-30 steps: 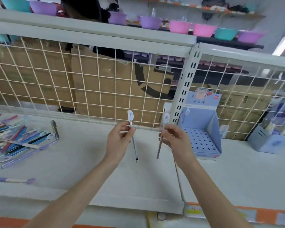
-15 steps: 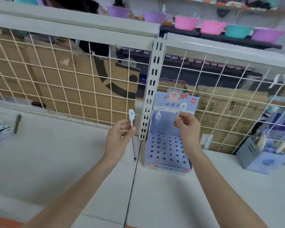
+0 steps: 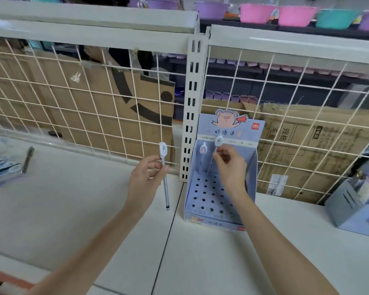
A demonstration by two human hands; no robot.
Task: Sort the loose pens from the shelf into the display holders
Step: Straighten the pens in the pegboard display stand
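White shelving backed by wire mesh (image 3: 94, 99) frames our work, with the pale blue display holder (image 3: 251, 167) standing against the upright post. Our right hand (image 3: 230, 167) pinches a pen (image 3: 218, 141) over the holder's back rows; one pen (image 3: 203, 149) already stands there. We should line the tip up with an open hole before lowering (a slanted pen will likely snag). Our left hand (image 3: 145, 179) pinches a second pen (image 3: 164, 167) upright, waiting beside the post. More loose pens (image 3: 2, 165) lie far left.
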